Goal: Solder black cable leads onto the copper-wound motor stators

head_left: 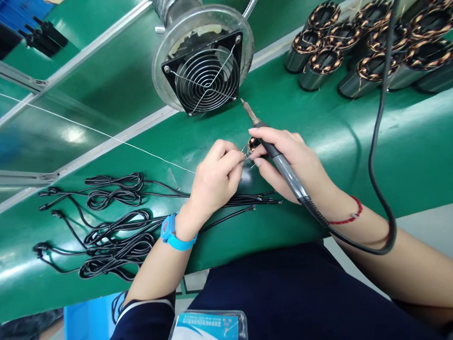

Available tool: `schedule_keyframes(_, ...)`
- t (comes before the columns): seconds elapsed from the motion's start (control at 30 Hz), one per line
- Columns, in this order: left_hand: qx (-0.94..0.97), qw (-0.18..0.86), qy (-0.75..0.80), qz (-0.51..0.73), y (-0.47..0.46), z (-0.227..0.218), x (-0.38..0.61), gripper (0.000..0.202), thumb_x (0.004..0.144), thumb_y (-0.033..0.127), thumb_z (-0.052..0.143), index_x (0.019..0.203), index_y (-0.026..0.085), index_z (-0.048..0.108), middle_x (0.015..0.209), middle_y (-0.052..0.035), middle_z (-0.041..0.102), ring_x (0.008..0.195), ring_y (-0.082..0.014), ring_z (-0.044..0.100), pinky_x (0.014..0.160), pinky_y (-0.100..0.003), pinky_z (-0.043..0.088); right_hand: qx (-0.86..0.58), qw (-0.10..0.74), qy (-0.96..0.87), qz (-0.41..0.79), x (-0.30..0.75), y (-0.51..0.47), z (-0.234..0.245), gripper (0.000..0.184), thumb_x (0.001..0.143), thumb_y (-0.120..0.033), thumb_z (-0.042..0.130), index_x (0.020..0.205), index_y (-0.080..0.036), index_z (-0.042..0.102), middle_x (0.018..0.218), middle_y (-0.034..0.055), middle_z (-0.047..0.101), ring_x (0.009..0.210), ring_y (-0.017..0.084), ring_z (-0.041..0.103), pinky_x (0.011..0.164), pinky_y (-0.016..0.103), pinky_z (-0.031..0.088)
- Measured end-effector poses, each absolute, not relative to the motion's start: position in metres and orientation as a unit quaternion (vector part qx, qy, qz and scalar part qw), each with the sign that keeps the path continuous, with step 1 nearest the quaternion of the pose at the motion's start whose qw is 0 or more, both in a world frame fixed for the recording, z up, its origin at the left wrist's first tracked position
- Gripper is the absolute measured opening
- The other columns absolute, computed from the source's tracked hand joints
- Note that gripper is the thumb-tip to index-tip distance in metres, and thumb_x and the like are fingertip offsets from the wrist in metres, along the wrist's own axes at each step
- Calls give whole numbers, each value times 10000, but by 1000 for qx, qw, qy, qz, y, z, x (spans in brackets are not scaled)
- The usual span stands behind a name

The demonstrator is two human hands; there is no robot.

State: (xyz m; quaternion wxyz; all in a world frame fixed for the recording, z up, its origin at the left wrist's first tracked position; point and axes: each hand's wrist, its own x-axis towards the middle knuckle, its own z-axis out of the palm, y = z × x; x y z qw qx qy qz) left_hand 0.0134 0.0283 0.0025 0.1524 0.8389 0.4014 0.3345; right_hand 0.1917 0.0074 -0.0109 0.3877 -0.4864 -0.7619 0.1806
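My right hand (291, 160) is closed around a soldering iron (282, 165), whose metal tip points up and away toward the fan. Under its fingers, a small motor stator (253, 143) with copper windings shows only in part. My left hand (219, 175) pinches thin wire ends (244, 156) beside the stator, close to the right fingertips. A thin pale wire (136, 148) runs from the upper left down to the left hand. Below the left hand lie the stripped ends of black power cords (262, 200).
A round hood with a fan (207, 81) hangs behind the hands. Several wound stators (325, 61) stand at the back right. Coiled black cords (117, 233) lie at left on the green table (415, 148). The iron's cable (381, 110) loops over the right forearm.
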Motion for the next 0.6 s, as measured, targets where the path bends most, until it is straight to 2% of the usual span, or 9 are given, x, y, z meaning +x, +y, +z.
schedule_keyframes(0.17,798,228,439,345,32,2,11,164,792,50,578,743,198,628,808,-14,633,769,-140,581,688,-272,464,-468,337,-802,156,200,13,-11,425,875,-175,507,1291,-263,506,984,37,719,927,249,633,836,441,458)
schedule_keyframes(0.3,781,272,445,343,34,1,10,137,789,77,604,738,198,640,806,-9,632,783,-145,579,695,-274,463,-496,355,-778,150,197,20,-12,390,924,-233,473,1312,-266,489,988,38,715,940,250,634,838,452,468)
schedule_keyframes(0.4,780,269,448,343,35,-3,11,171,762,37,599,715,196,642,795,-4,630,778,-139,572,695,-268,451,-486,372,-777,149,198,18,-13,407,918,-193,471,1316,-280,479,987,23,719,962,235,644,856,435,470)
schedule_keyframes(0.5,769,278,463,342,35,-5,11,190,743,14,599,702,193,645,778,3,621,748,-127,557,658,-251,433,-446,379,-798,141,201,14,-13,440,881,-144,510,1306,-250,482,985,22,720,954,228,640,851,421,464)
schedule_keyframes(0.6,749,302,471,355,35,-6,12,175,743,24,606,709,190,650,762,14,612,676,-107,518,603,-236,406,-446,356,-807,150,201,14,-14,413,889,-199,527,1297,-252,498,979,31,716,935,243,628,843,435,460)
